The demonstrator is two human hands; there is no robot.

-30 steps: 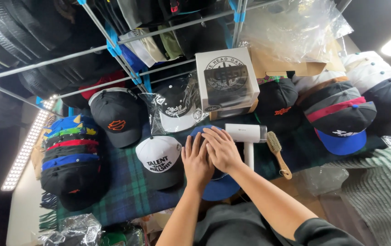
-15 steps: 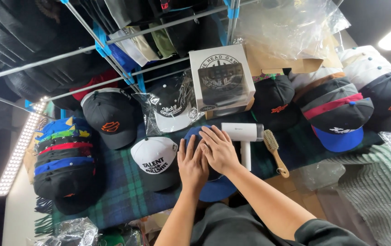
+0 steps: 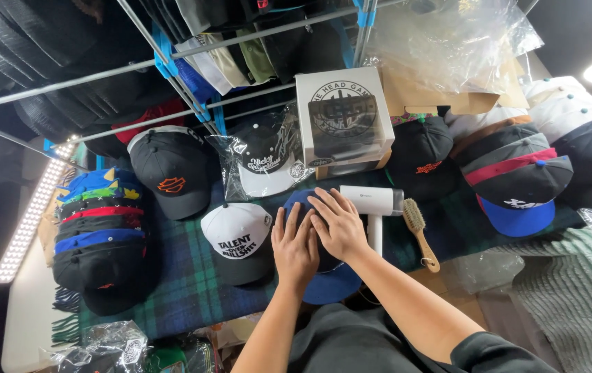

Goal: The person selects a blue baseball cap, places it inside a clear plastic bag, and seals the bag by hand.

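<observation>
Just below the frame's centre, the left hand (image 3: 294,247) and right hand (image 3: 338,224) lie flat and open-fingered, gripping nothing, on the blue cap (image 3: 330,280), which looks light and soft-crowned, best lifted by its stiff brim.

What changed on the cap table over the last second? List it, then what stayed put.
Very little changed. Both hands were pressed flat on the blue cap a second ago and still are: left hand beside right hand, nothing grasped or released. Only the camera view shifted slightly. The white handheld device, wooden brush and white-fronted cap lie where they were.
</observation>
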